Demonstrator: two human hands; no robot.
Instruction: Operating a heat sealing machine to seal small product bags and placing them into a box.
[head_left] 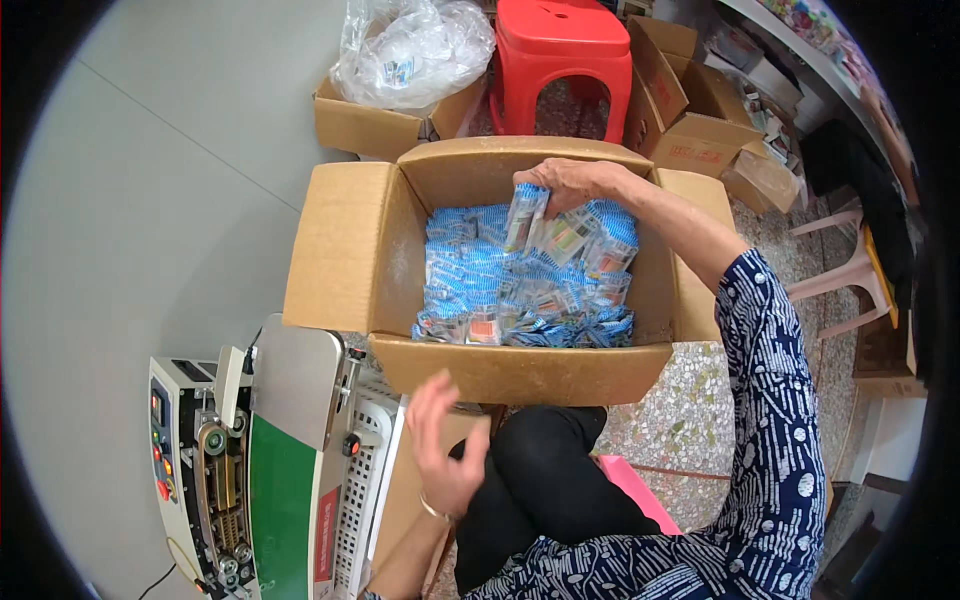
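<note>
The right hand (570, 183) is gripping a clear packet with blue-striped ends (525, 218), its fingers closing on the packet's upper part; the fingertips are partly hiding behind it. This packet is standing tilted above the others, inside the rear half of a large open cardboard box (520, 368). Further packets of the same kind (465, 265) are filling the box in packed, overlapping rows, some lying flat and others leaning near the right wall. The right forearm is passing over the right side of the box. The left hand (445, 445) is hanging in front of the near flap, thumb and fingers standing apart and the outline blurring; a bracelet (436, 510) is circling its wrist. To the left, a machine with a green panel (280, 500) is standing beside a white perforated basket (362, 490). Behind the box, a red plastic stool (563, 38) is standing between a smaller carton (365, 118), on which a clear plastic bag (430, 55) is resting, and an open carton (690, 145) on the right.
</note>
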